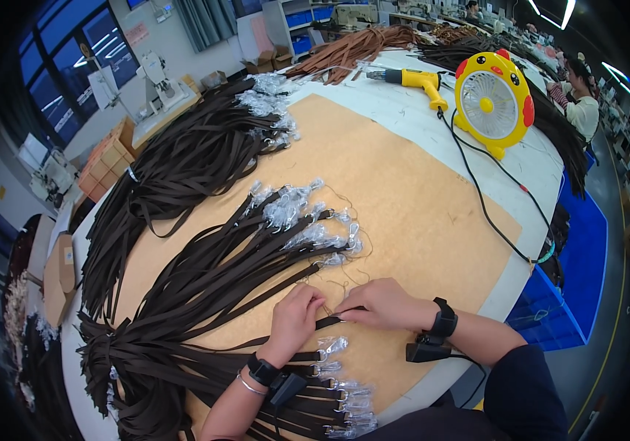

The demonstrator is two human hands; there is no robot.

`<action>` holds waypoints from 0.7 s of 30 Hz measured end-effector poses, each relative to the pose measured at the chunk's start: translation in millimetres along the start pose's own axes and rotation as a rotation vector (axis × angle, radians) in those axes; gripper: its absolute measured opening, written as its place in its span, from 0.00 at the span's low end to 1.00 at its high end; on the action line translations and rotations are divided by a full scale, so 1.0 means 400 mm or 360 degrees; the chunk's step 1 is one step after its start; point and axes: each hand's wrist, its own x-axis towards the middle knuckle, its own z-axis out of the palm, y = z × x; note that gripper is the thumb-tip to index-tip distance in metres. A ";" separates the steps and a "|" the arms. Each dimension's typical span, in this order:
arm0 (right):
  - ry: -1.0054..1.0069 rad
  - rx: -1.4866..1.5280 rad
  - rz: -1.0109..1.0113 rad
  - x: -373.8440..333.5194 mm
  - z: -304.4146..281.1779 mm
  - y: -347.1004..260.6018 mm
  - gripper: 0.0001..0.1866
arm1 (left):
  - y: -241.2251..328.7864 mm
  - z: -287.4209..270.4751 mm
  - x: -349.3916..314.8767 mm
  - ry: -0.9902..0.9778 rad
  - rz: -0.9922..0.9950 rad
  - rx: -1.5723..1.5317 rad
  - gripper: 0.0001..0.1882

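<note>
While the left hand [296,317] pins one dark strap [256,298] flat on the worktop [418,213], the right hand [382,303] seemingly pinches its wrapped buckle end [338,317], both grips clamped, bundled straps [204,272] fanning beyond.

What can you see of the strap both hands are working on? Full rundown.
The dark brown strap is flat, narrow and looks like leather or webbing. It lies flat on the tan board, running in from the pile at the person's left. The left hand presses on it; the right hand pinches its end, where a small metal fitting seems to sit, mostly hidden by the fingers. Loose thin threads lie just beyond it.
</note>
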 end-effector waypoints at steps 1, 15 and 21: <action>0.0032 0.0174 0.0074 0.003 -0.003 -0.002 0.12 | 0.000 -0.002 0.004 0.0072 -0.0084 0.0073 0.07; 0.0065 -0.0174 0.0090 0.001 -0.044 0.003 0.11 | 0.053 -0.102 -0.049 0.0172 -0.0033 0.0444 0.07; -0.0057 0.0304 0.0189 0.009 -0.078 0.028 0.10 | 0.047 -0.135 -0.013 0.0481 0.0136 0.0322 0.19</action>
